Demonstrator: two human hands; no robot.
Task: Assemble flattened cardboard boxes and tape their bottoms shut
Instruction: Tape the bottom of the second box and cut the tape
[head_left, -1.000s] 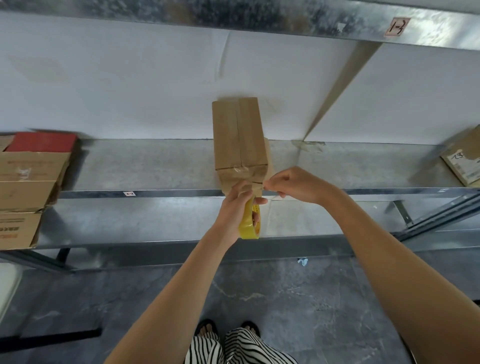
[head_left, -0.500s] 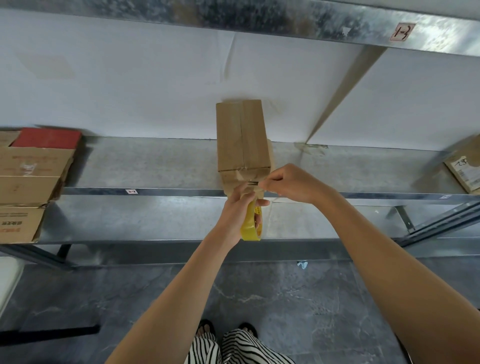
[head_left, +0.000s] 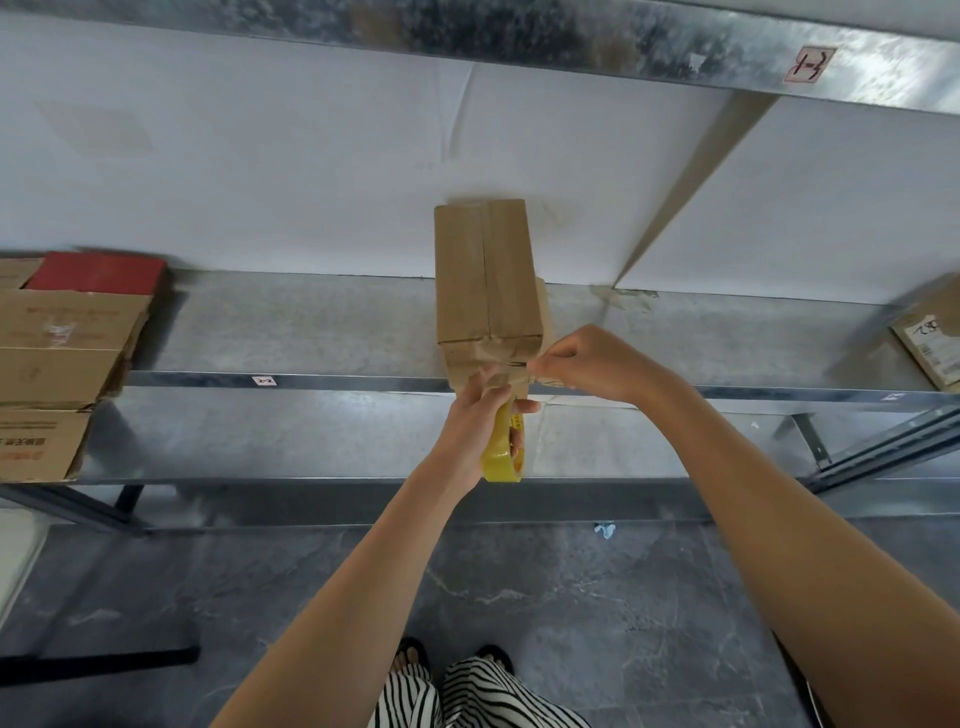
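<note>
A narrow cardboard box (head_left: 485, 273) lies on the metal shelf (head_left: 311, 332), its taped seam facing up and its near end over the shelf's front edge. My left hand (head_left: 475, 421) grips a yellow roll of tape (head_left: 503, 451) just below that near end. My right hand (head_left: 592, 364) pinches the strip of tape at the box's near right corner. Crumpled clear tape covers the near end between my hands.
Flattened cardboard boxes (head_left: 57, 364) with a red one (head_left: 98, 273) on top are stacked at the shelf's left end. Another labelled box (head_left: 930, 338) lies at the far right. A lower shelf (head_left: 311, 436) sits below, then grey stone floor (head_left: 571, 587).
My hands stay at the box's near end; my right hand has shifted slightly right, pulling at the tape. The view has drifted a little.
</note>
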